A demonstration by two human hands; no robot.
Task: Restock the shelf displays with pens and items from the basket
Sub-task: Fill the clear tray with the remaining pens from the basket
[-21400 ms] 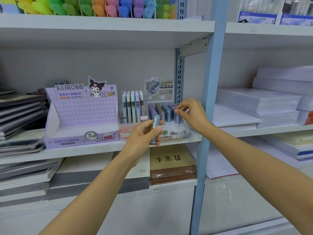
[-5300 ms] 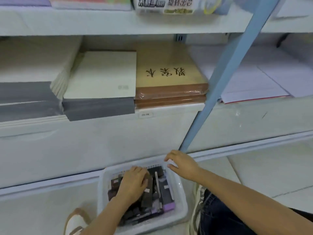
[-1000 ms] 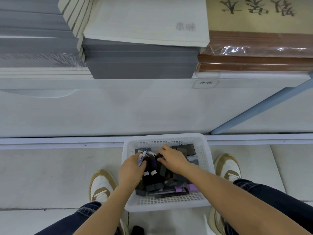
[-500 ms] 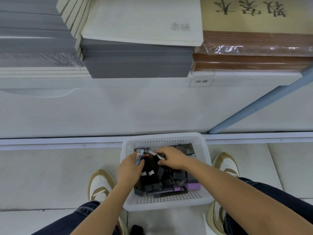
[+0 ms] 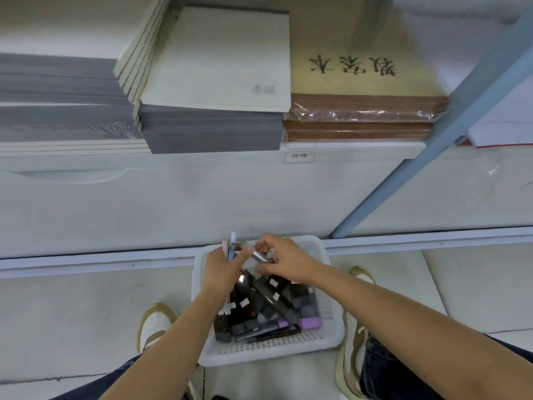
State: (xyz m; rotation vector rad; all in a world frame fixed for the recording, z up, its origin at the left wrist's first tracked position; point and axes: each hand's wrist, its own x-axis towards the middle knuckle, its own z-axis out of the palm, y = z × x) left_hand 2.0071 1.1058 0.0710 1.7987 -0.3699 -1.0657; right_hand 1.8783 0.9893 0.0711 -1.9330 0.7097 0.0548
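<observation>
A white perforated basket [image 5: 277,349] stands on the floor between my feet, filled with several dark boxed items [image 5: 259,310] and a purple-ended one [image 5: 310,322]. Above its far end my left hand [image 5: 222,268] grips a couple of slim pens [image 5: 232,244], one pale blue, their tips pointing up. My right hand [image 5: 284,261] pinches a short grey metallic pen-like piece [image 5: 258,256] right beside the left hand's fingers. Both hands hover over the basket, nearly touching each other.
A low shelf above holds stacks of grey notebooks [image 5: 210,128], a white-covered pad [image 5: 222,59] and brown wrapped books with black characters [image 5: 357,111]. A blue upright post [image 5: 432,145] slants down to the floor at right. My shoes [image 5: 155,324] flank the basket.
Both hands have lifted out of the basket's contents and come together. The right hand now holds a grey piece it drew from the basket; the view tilted up a little.
</observation>
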